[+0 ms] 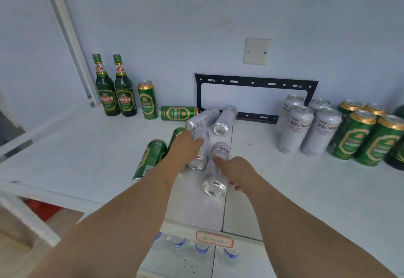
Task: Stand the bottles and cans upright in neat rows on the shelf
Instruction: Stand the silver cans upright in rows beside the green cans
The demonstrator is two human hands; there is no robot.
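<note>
Head view: my left hand (188,144) is gripping one lying silver can (200,146), fingers curled over it; my right hand (235,170) is gripping another silver can (216,168) mid-shelf (76,146).

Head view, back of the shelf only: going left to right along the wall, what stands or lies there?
Two green bottles → upright green can → lying green can → black wall bracket → upright silver cans → upright green cans.
</note>
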